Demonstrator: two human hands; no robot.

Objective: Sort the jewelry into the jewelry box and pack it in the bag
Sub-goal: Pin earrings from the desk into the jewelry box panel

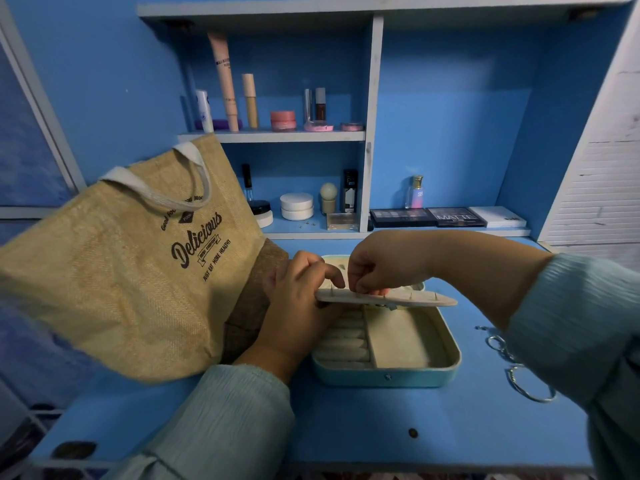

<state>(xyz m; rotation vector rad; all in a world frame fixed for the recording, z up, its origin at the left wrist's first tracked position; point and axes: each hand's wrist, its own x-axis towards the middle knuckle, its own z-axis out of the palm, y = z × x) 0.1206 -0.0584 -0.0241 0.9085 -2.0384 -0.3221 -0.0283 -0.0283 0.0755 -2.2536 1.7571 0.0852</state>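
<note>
An open light-blue jewelry box [388, 374] with a cream lining sits mid-desk. Its cream earring panel [426, 299] is raised level over the box, with small posts sticking up. My left hand [298, 299] holds the panel's left end from beneath. My right hand [375, 268] pinches something small at the panel's top face; the item itself is too small to make out. A tan jute bag [131, 265] printed "Delicious" leans at the left of the box. Silver bangles and a chain [519, 368] lie on the desk to the right, partly hidden by my right sleeve.
The blue desk [381, 420] runs to a front edge near me. Shelves behind hold cosmetics [228, 81], jars [296, 206], a perfume bottle [415, 192] and eyeshadow palettes [450, 216]. Small studs [308, 222] lie on the lower shelf. A white louvered panel [599, 188] stands at right.
</note>
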